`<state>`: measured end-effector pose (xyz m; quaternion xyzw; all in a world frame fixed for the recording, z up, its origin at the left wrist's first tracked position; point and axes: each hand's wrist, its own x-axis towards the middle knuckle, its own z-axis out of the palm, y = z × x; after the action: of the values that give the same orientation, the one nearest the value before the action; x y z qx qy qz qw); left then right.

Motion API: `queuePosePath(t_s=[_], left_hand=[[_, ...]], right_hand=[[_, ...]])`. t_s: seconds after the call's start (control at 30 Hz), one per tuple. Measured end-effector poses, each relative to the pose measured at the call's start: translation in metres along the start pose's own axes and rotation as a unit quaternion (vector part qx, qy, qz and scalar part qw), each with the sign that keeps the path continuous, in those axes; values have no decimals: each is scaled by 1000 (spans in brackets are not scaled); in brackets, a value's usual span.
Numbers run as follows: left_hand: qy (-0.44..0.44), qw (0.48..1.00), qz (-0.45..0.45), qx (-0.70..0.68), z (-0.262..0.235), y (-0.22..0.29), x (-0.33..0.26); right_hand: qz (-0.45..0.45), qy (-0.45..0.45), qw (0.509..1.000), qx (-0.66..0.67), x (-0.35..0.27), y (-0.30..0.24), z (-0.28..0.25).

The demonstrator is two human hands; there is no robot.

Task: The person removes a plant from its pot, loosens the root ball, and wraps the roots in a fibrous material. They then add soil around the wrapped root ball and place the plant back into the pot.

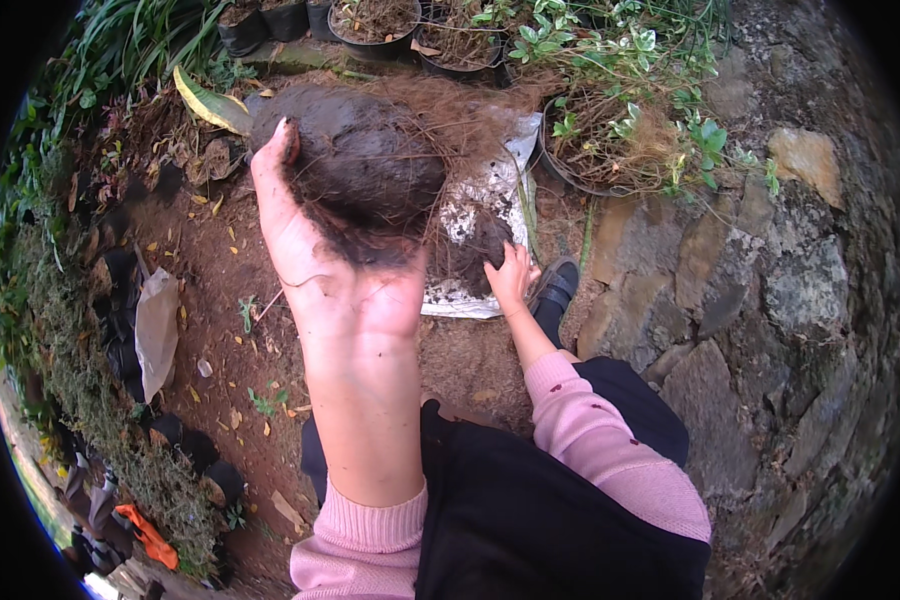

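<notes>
My left hand (pixel 315 240), palm up and smeared with mud, holds a large dark ball of wet soil (pixel 365 155) from beneath. Its thumb curls up the ball's left side, while the other fingers are hidden under it. Brown fibres (pixel 470 115) cling to the ball and trail off to the right. A yellow-edged green leaf (pixel 210 103) sticks out at the ball's left end. Lower and to the right, my right hand (pixel 512 277) has its fingers on a clump of dark mud (pixel 482 240). That clump lies on a white plastic sack (pixel 460 305) spread over the ground.
Potted plants (pixel 375 25) line the far side, and a leafy variegated one (pixel 610 150) stands at the far right. A stone-paved slope (pixel 740 300) rises on the right. Black plant bags and a pale bag (pixel 157 330) lie along the left. My shoe (pixel 557 287) is beside the sack.
</notes>
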<state>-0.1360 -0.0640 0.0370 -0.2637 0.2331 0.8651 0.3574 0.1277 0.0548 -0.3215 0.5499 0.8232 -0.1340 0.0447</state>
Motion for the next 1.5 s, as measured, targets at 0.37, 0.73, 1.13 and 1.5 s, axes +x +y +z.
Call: queuePosePath(t_s=[0.37, 0.73, 1.13, 1.5], left_hand=[[4, 1000, -17, 4, 1, 2, 2], [-6, 1000, 21, -13, -4, 10, 1], [-12, 999, 30, -19, -3, 7, 3], [-21, 1000, 3, -11, -6, 8, -1]], right_hand=[[219, -201, 954, 28, 33, 27, -5], [61, -243, 963, 99, 64, 113, -55], [254, -50, 965, 43, 4, -74, 7], [17, -28, 999, 41, -40, -87, 18]])
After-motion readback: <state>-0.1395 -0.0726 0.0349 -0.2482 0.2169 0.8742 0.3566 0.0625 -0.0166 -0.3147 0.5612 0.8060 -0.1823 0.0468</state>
